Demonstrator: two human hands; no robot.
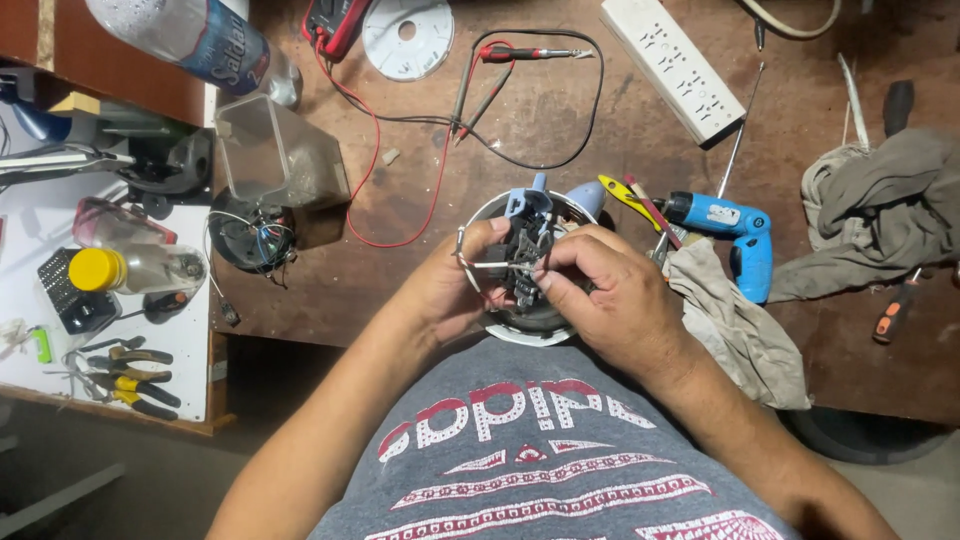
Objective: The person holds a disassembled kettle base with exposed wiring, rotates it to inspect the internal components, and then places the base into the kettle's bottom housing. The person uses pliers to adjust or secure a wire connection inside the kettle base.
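Note:
A round white appliance housing (pixel 520 332) with dark innards rests at the near edge of the brown workbench (pixel 560 110), against my body. My left hand (pixel 455 285) grips its left rim, thumb beside thin red and white wires. My right hand (pixel 605 290) closes over a small black part (pixel 522 250) with blue plastic pieces at the housing's top, fingers pinched on it.
A blue power drill (pixel 735 230), yellow-handled pliers (pixel 625 195) and grey rags (pixel 870 200) lie to the right. Behind are multimeter probes with red and black leads (pixel 480 90), a white power strip (pixel 672 65), a clear box (pixel 275 150) and a bottle (pixel 195 40). Left shelf holds pliers (pixel 125 385).

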